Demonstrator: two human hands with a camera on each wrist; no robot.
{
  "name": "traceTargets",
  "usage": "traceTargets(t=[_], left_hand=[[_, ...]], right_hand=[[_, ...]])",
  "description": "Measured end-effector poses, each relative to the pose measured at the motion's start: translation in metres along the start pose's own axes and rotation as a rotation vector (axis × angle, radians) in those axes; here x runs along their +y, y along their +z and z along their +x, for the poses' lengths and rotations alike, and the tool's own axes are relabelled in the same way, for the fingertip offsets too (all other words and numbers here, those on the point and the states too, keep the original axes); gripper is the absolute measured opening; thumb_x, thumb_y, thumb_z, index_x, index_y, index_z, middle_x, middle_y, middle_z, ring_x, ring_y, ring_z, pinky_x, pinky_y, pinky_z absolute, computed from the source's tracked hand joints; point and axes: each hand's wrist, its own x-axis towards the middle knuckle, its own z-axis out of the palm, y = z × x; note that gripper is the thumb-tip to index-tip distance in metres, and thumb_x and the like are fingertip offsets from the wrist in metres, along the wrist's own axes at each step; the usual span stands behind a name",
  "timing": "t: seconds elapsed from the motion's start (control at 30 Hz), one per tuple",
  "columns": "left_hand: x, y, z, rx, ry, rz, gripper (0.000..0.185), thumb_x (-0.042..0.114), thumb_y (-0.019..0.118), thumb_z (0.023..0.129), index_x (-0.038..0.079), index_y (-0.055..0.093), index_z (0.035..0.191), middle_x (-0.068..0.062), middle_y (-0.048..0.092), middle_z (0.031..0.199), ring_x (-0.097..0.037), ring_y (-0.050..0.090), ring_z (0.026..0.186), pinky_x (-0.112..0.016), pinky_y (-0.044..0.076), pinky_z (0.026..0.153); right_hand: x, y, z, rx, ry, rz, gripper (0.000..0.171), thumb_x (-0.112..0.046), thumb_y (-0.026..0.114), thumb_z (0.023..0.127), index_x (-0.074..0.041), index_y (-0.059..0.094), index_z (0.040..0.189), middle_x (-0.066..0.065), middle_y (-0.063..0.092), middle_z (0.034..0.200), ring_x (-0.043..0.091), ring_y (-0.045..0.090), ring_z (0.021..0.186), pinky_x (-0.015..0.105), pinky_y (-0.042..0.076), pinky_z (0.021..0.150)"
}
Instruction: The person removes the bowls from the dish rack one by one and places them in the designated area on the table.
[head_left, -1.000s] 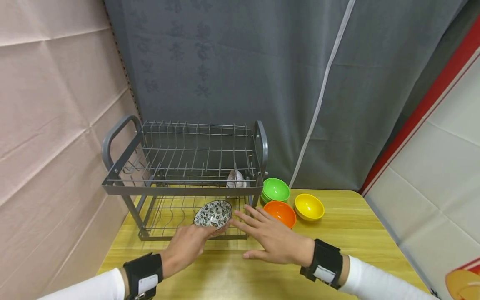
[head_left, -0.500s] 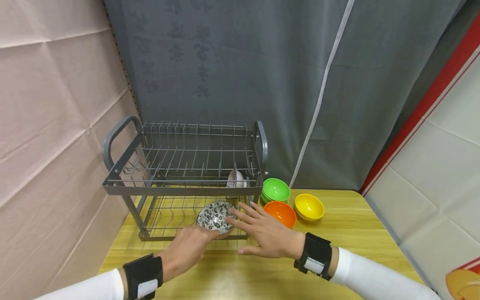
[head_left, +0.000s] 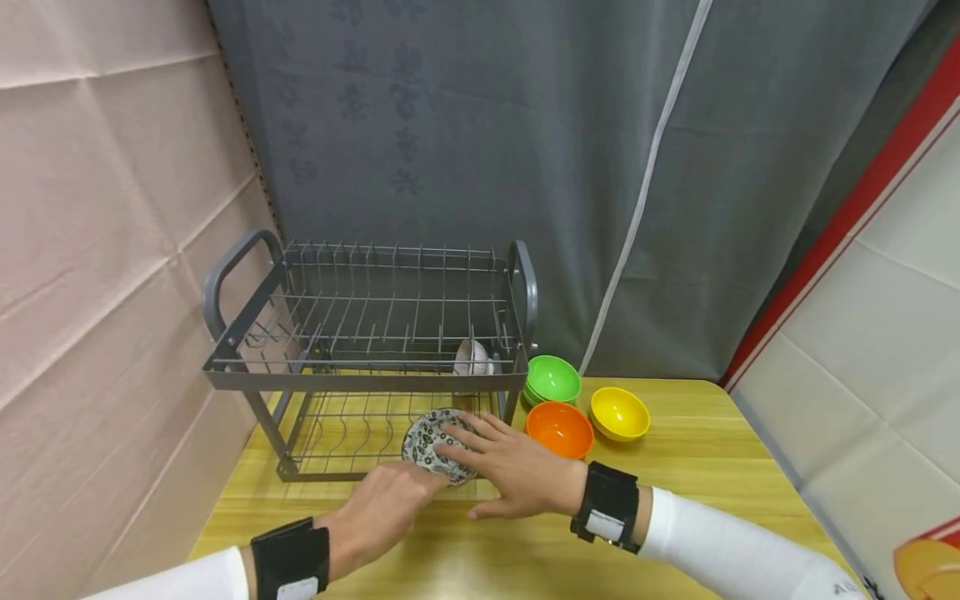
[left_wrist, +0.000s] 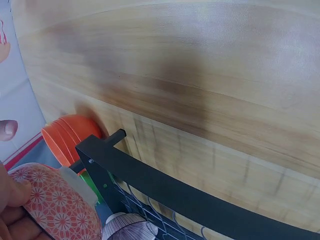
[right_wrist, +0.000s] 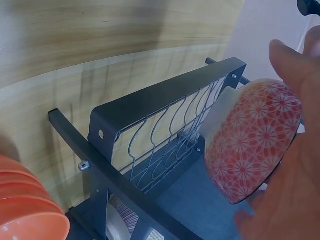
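Observation:
My left hand (head_left: 390,504) grips the near rim of a small bowl (head_left: 426,440) with a black-and-white floral inside. Its outside, red with white flower shapes, shows in the left wrist view, where a fingertip presses on the bowl wall (left_wrist: 62,205). The bowl is tilted, in front of the lower tier of a grey dish rack (head_left: 360,383). My right hand (head_left: 517,471) has its fingers spread and overlaps the bowl's right side in the head view. In the right wrist view that hand (right_wrist: 295,155) lies right at the rim, its fingertips partly hidden by the bowl.
To the rack's right stand stacked orange bowls (head_left: 558,429), green bowls (head_left: 553,379) and a yellow bowl (head_left: 619,414). A white ridged bowl (head_left: 471,358) sits at the right of the lower tier. The upper tier overhangs behind the hands; a pale wall (head_left: 112,333) is at left.
The floral bowl has shifted slightly right and nearer, with my left hand on it. My right hand has moved left, so its spread fingers now overlap the bowl.

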Motion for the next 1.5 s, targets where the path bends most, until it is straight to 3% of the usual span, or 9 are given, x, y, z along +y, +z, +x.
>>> traceTargets(t=[0.17,0.3,0.43,0.57,0.9,1.13,1.5], left_hand=[[0.003,-0.001,-0.001,0.027,0.052,0.032,0.036,-0.003,0.078,0.072,0.020,0.075,0.099,0.007,0.077,0.086,-0.006,0.069,0.072,-0.021,0.057,0.065],[0.004,-0.003,-0.001,0.037,0.085,0.061,0.033,-0.001,0.078,0.071,0.018,0.073,0.097,0.006,0.077,0.087,-0.008,0.071,0.076,-0.024,0.060,0.073],[0.005,-0.003,-0.001,0.040,0.088,0.097,0.029,0.000,0.079,0.072,0.020,0.071,0.091,0.009,0.074,0.079,-0.006,0.067,0.070,-0.020,0.057,0.066],[0.004,-0.002,-0.002,0.047,0.093,0.104,0.028,-0.001,0.080,0.071,0.020,0.069,0.087,0.010,0.071,0.075,-0.004,0.065,0.067,-0.018,0.055,0.063],[0.005,-0.003,-0.001,0.042,0.114,0.140,0.029,0.001,0.082,0.070,0.018,0.070,0.089,0.008,0.074,0.078,-0.005,0.068,0.070,-0.021,0.060,0.073],[0.005,-0.006,0.001,0.031,0.111,0.162,0.027,0.001,0.081,0.071,0.019,0.070,0.089,0.007,0.075,0.082,-0.007,0.070,0.074,-0.022,0.059,0.076],[0.003,-0.005,-0.002,0.034,0.131,0.132,0.037,0.005,0.082,0.073,0.014,0.072,0.108,-0.002,0.077,0.111,-0.016,0.074,0.100,-0.033,0.060,0.093]], right_hand=[[0.000,0.002,0.006,-0.028,-0.020,-0.055,0.082,-0.059,0.062,0.093,-0.019,0.033,0.159,0.005,0.031,0.167,0.030,0.025,0.156,0.047,0.024,0.128],[-0.001,0.003,0.010,-0.034,-0.041,-0.097,0.062,-0.043,0.065,0.097,-0.017,0.049,0.151,0.003,0.044,0.160,0.027,0.038,0.151,0.044,0.028,0.127],[-0.003,0.005,0.013,-0.031,-0.071,-0.148,0.043,-0.031,0.067,0.096,-0.019,0.062,0.137,-0.002,0.058,0.148,0.020,0.052,0.141,0.040,0.036,0.123],[-0.005,0.006,0.015,-0.023,-0.092,-0.185,0.036,-0.029,0.069,0.094,-0.023,0.067,0.129,-0.008,0.067,0.135,0.011,0.063,0.126,0.034,0.046,0.115],[-0.006,0.003,0.015,0.003,-0.117,-0.271,0.030,-0.029,0.071,0.092,-0.027,0.068,0.122,-0.012,0.072,0.124,0.007,0.067,0.108,0.027,0.052,0.101],[-0.007,0.000,0.014,-0.026,-0.102,-0.283,0.031,-0.030,0.068,0.094,-0.027,0.068,0.125,-0.012,0.070,0.127,0.008,0.066,0.112,0.029,0.051,0.104],[-0.007,0.001,0.012,-0.001,-0.116,-0.287,0.038,-0.019,0.072,0.092,-0.025,0.067,0.129,-0.010,0.070,0.130,0.009,0.067,0.115,0.031,0.051,0.106]])
